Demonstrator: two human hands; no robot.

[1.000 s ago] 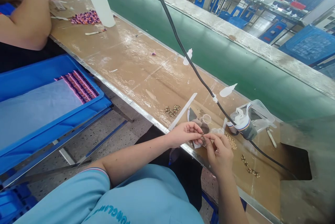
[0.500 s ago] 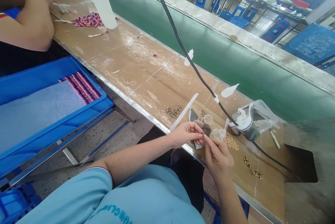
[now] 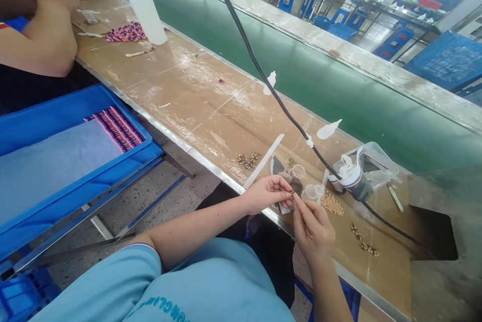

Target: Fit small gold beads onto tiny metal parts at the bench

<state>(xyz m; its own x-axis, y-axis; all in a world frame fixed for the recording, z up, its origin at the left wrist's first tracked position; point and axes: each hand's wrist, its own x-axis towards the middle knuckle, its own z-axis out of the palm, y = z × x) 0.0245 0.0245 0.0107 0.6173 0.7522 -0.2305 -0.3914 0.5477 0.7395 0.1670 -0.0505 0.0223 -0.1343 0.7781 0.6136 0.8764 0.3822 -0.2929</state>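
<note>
At the table's near edge, my left hand (image 3: 269, 194) pinches a tiny dark brownish piece (image 3: 291, 193) between thumb and forefinger. My right hand (image 3: 313, 224) meets it there, its thumb and forefinger closed at the same piece; whether it grips the piece or something finer is too small to make out. Small gold-and-dark pieces lie in a cluster (image 3: 248, 160) left of my hands, and more form a curved row (image 3: 364, 240) to the right. Just beyond my right hand is a pile of small tan beads (image 3: 332, 204), beside a clear round lid (image 3: 314, 191).
A black cable (image 3: 259, 68) hangs across the table (image 3: 181, 106). A white strip (image 3: 264, 160), small white bottles (image 3: 329, 129) and a clear plastic box (image 3: 376, 161) lie around. A large glue-type bottle (image 3: 146, 15) stands near a co-worker's arm (image 3: 48, 35). Left is a blue tray (image 3: 75, 106).
Both hands stay together at the small piece with hardly any movement. The view has shifted very slightly.
</note>
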